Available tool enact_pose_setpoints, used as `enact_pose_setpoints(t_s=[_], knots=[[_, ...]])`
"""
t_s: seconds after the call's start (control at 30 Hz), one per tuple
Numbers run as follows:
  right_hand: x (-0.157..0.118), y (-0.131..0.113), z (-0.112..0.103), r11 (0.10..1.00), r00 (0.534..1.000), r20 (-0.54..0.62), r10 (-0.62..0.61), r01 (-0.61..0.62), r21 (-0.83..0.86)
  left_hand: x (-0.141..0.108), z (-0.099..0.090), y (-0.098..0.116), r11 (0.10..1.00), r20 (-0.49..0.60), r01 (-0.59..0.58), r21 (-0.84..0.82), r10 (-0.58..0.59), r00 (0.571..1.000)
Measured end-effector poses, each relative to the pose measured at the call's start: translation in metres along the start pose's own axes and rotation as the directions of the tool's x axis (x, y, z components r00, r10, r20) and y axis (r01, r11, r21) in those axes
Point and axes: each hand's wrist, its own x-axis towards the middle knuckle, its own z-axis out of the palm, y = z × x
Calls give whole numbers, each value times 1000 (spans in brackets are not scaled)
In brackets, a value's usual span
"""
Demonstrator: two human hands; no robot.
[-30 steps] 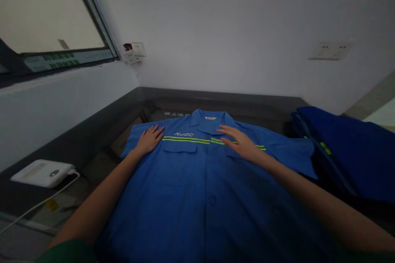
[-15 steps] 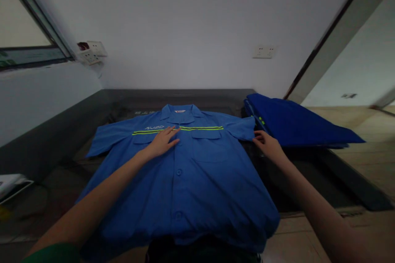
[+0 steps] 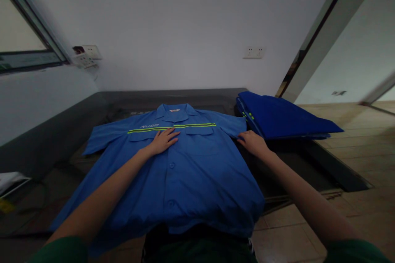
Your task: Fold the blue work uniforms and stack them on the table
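A blue short-sleeved work shirt (image 3: 197, 172) lies spread front up on a dark table, collar toward the wall. Yellow-green stripes and pale lettering cross its chest. My left hand (image 3: 163, 140) rests on the chest by the button placket, with its fingers stretched out and apart. At the lower corner of the sleeve on the right, my right hand (image 3: 253, 143) has its fingers bent and close together on the hem. The fingertips' underside is hidden there. The shirt's bottom edge hangs over the table's near side.
A pile of folded darker blue garments (image 3: 284, 117) lies right of the shirt, its corner jutting past the table (image 3: 290, 168). White sockets (image 3: 253, 52) are on the wall behind. A white object (image 3: 12, 183) sits at the far left, and tiled floor (image 3: 354, 164) shows at right.
The view has shifted slightly, so the shirt and the pile sit a little further left. My left hand lies flatter on the chest; my right hand stays at the sleeve hem.
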Motion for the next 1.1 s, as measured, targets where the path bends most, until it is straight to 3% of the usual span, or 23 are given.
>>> enact_pose_setpoints(t_s=[0.13,0.23,0.37,0.5,0.63,0.77,0.83,0.93,1.1], knots=[[21,12,3,986,993,-113,37,-18,166,45,-9,8,998,-150,-24,-62,14,989],[54,14,10,977,984,-168,55,-18,214,95,-9,26,999,-158,-29,-42,22,987],[96,11,27,972,983,-132,130,-100,214,161,6,47,999,-148,53,3,-52,988],[112,15,50,969,984,-36,174,-165,183,204,21,44,989,-153,147,13,-144,978],[111,22,62,964,971,10,237,-237,124,215,33,33,982,-168,187,6,-183,969],[123,7,44,959,960,-3,279,-278,62,214,39,28,978,-203,206,-22,-206,957],[141,-14,28,981,982,-68,176,-169,96,214,40,27,974,-226,216,-65,-225,948],[182,-58,6,959,989,-145,-9,50,278,215,40,25,962,-283,227,-154,-263,922],[260,-118,4,893,996,-93,10,33,449,219,41,19,914,-364,193,-358,-327,872]])
